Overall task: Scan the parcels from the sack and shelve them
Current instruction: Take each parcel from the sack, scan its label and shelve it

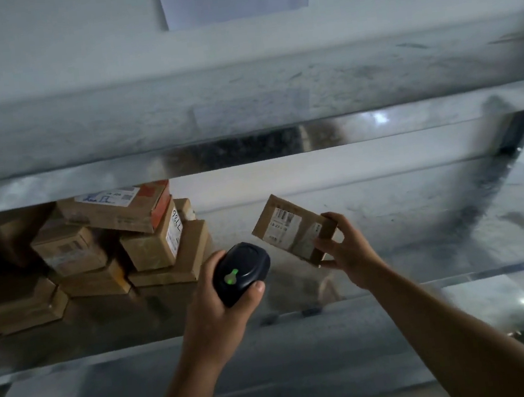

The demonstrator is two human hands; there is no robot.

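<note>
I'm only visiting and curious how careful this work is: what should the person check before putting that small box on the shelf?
1. Grip on parcel: ok; the right hand holds its lower end.
2. Label visible: ok; it faces up, toward the scanner.
3. Scan done: cannot tell; the scanner shows a green light, but what it means is not shown.
4. Scanner secure: ok; the left hand grips it.
5. Room on shelf: ok; bare space lies right of the stack.
6. Stack steady: cannot tell; its top box sits tilted.
</note>
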